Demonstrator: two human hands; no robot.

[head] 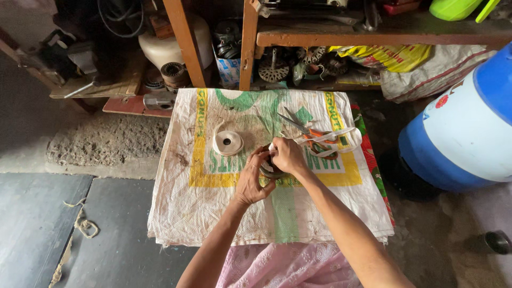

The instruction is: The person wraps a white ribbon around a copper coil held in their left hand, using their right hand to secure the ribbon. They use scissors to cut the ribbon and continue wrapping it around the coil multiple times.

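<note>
**Two hands on a coil, worked over a woven sack**

Sack [213, 213]: white, printed green and yellow, spread flat as a work surface; all places below given from it.

Coil [271, 172]: small dark ring at the sack's centre, mostly hidden by the hands.

Left hand [254, 180]: fingers curled around the coil's near side, apparently steadying it.

Right hand [288, 156]: closed over the coil's far side, fingertips pinching a white tape [330, 136] that trailed toward the sack's right edge; it probably held the tape taut.

Tape roll [228, 143]: left of centre, lying flat, within reach.

Scissors [312, 133]: orange-handled, right of centre under the tape, probably parked for cutting.

Blue drum [464, 128]: off the sack's right side.
</note>
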